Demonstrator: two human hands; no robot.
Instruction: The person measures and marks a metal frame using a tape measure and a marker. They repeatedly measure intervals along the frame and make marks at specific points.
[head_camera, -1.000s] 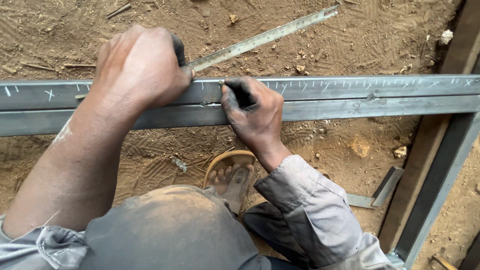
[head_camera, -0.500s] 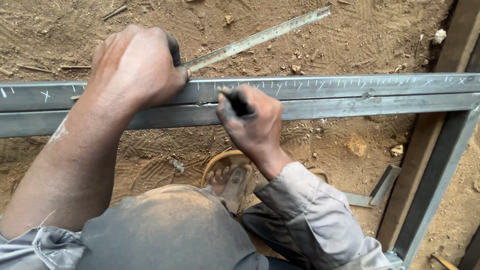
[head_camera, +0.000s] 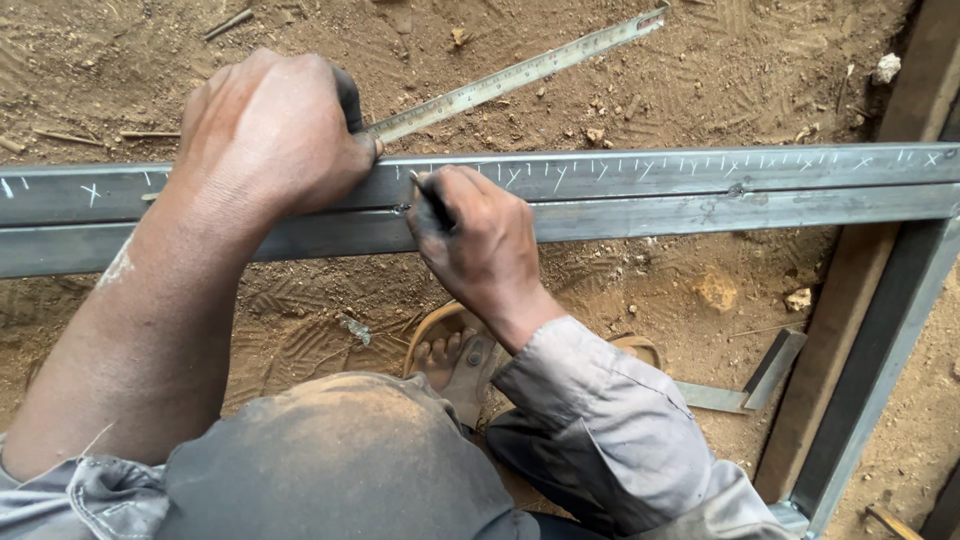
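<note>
From the head camera, looking straight down: my left hand is clenched around the near end of the metal ruler, pressing it onto the steel bar so that the blade runs off at a slant over the dirt on the far side. My right hand is closed on a dark marker, its tip touching the bar's top face just beside the ruler's edge. As I judge it, the marking is well along: a row of short chalk ticks already lines the bar to the right of my pen, out towards the corner, and a cross and a few strokes sit on the left stretch, but the part under my left hand and just past it looks bare, so that is what remains. The bar lies across a frame whose right side runs down towards me. All of it rests on loose reddish dirt, scuffed with shoe prints and strewn with small stones and twigs. A steel square lies flat near my sandal, well apart from the bar.
</note>
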